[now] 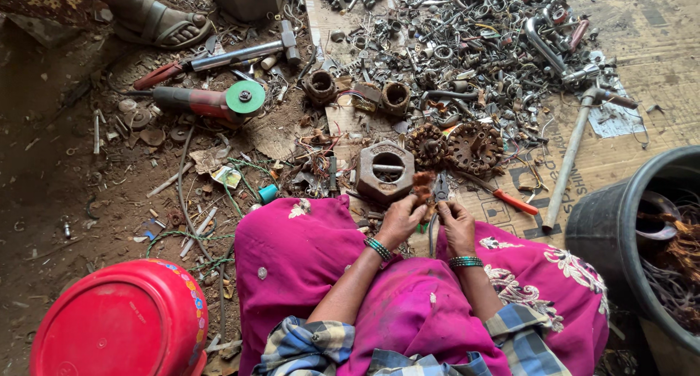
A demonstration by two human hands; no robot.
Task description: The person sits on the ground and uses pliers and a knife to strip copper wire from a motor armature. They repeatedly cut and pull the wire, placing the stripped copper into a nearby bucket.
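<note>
Left hand (399, 219) pinches a reddish-brown copper wire bundle (422, 186) from below.
Right hand (456, 224) closes on the pliers (440, 190) just beside it; the bundle rises upright from the left fingertips, against the hexagonal iron weight (384, 170), and the plier jaws point up alongside its right edge.

Dirt floor (51, 179), bare and littered at left of frame; flattened cardboard (627, 139) covers it at upper right. On the dirt: grinder (208, 101) and hammer (219, 57) upper left, red tub (120, 321) lower left, black bucket (620, 230) at right edge. On the cardboard: scrap heap (467, 40) top centre, iron weight (385, 170) centre, long hammer (572, 150) right, orange-handled pliers (503, 196) beside it.
</note>
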